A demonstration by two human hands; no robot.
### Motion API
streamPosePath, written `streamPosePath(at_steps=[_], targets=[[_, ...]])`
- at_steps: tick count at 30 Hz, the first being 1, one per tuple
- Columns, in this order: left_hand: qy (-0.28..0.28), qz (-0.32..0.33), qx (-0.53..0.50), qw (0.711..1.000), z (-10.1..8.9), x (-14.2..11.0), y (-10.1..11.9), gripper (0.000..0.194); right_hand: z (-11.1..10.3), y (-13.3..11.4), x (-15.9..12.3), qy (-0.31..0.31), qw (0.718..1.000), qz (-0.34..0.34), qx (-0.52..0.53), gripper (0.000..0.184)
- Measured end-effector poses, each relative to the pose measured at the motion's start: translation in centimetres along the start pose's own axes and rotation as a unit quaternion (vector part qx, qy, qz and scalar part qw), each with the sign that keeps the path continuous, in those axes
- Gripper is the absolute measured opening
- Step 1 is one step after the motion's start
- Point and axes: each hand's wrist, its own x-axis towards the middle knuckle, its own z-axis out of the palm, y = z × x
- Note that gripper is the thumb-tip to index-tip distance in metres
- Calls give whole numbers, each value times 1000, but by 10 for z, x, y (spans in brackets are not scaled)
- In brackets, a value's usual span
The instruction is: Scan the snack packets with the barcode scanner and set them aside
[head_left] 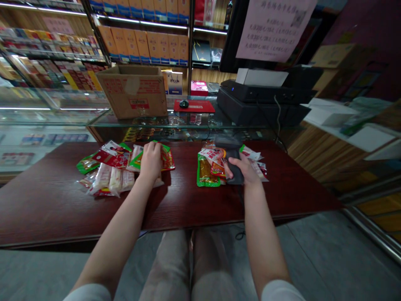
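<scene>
My right hand (242, 167) is wrapped round the handle of a dark barcode scanner (233, 167), held above a small pile of snack packets. A green-edged snack packet (208, 172) lies at the near left of that pile. My left hand (151, 158) is closed on a red and green snack packet (167, 156) at the right side of the left pile; its fingertips are partly hidden. In that left pile are clear-wrapped white sticks (112, 177) and a red and white packet (113, 154).
Both piles rest on a dark red wooden table (188, 205). Behind it, a glass counter (188, 121) carries an open cardboard box (134, 92), a mouse (184, 103) on a red mat, and a black cash drawer (260, 108). A cable hangs at the table's front edge.
</scene>
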Motion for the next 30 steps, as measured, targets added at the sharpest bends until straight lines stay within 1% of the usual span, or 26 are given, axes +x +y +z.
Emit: streamPosePath(at_steps=[2,4,5,7,8,10,12,13,14,16,18,20,23,25,26,28,30], targets=[[-65,-37,76,994,-4,0,-6,37,-5,-1,1,56,998,-22,3,34],[-121,-41,124,984,-6,-3,-12,37,-10,-3,2,101,994,-35,4,32],[-135,-34,138,981,-7,-4,-13,36,-12,-4,3,114,993,-35,2,31],[-137,-21,158,978,-10,-6,-11,37,-19,-6,5,127,991,-27,-10,30],[-130,-20,165,978,-12,-5,-7,38,-22,-8,6,132,991,-25,-18,31],[-119,-10,167,979,-16,-1,9,39,-31,-13,10,144,989,-20,-37,34],[-117,17,141,983,-17,10,33,38,-40,-18,15,152,987,-5,-57,37],[-126,33,114,985,-15,18,47,37,-44,-19,17,152,986,4,-65,38],[-146,41,84,985,-11,26,61,37,-49,-20,20,150,986,13,-69,38],[-181,42,23,982,5,46,89,41,-55,-19,25,145,987,22,-67,40],[-215,42,-34,975,27,64,113,47,-60,-15,29,139,988,26,-58,41],[-265,48,-76,960,49,78,133,50,-62,-11,30,133,989,26,-51,41],[-282,16,-89,955,76,87,157,68,-63,-6,29,123,991,21,-43,38],[-289,-6,-87,953,85,87,168,80,-65,-3,27,120,992,15,-33,37],[-297,-11,-86,951,88,86,172,82,-66,-2,27,120,992,11,-27,37],[-306,-15,-105,946,90,85,176,74,-68,0,27,120,993,4,-17,37],[-290,-28,-160,943,90,86,174,54,-70,2,27,117,993,2,-10,37]])
